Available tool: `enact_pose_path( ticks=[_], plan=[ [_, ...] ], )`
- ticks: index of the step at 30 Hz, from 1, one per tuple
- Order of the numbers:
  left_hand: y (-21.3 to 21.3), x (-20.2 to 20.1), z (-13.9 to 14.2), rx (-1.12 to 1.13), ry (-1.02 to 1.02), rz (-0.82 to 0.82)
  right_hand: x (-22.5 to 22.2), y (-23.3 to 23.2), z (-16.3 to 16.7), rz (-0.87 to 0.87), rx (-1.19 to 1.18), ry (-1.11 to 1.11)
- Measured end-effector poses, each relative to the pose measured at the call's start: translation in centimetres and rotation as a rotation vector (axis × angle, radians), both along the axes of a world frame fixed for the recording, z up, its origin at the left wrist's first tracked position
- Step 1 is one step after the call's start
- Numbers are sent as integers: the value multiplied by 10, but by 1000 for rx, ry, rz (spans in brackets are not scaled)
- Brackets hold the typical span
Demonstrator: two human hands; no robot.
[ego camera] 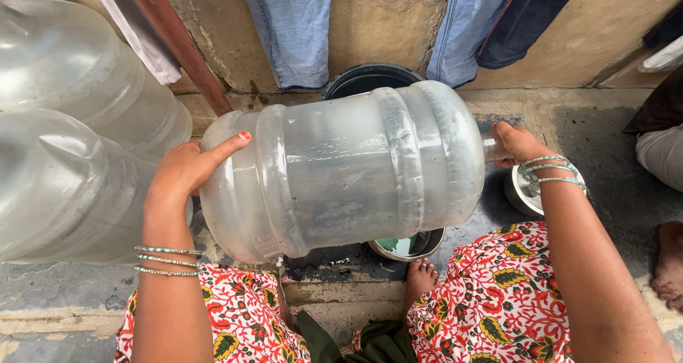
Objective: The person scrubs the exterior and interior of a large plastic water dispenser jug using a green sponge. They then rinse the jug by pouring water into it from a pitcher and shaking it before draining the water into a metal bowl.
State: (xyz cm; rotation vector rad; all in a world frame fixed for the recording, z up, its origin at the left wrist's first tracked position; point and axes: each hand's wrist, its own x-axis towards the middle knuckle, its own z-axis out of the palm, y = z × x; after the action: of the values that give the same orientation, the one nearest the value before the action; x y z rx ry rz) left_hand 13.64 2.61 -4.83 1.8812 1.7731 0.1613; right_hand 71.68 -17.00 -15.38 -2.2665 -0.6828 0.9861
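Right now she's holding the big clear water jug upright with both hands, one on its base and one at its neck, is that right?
Not quite. In the head view the water jug lies on its side, not upright. The left hand is on its base, the right hand at its neck.

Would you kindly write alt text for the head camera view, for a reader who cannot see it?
A person holds a large clear water jug sideways, left hand on its base, right hand at its neck. Two similar jugs stand to the left, and a steel bowl sits below.
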Motion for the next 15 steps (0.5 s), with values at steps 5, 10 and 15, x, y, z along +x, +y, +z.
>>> enact_pose_path(
  ticks=[5, 10, 15],
  plan=[
    [1, 0, -6, 25, -33, 61, 3, 3, -4, 9, 2, 2],
    [4, -1, -12, 42, -1, 85, 2, 5, -3, -3, 23, 6],
    [4, -2, -13, 69, -29, 124, -4, 4, 4, -29, 12, 14]
  ],
)
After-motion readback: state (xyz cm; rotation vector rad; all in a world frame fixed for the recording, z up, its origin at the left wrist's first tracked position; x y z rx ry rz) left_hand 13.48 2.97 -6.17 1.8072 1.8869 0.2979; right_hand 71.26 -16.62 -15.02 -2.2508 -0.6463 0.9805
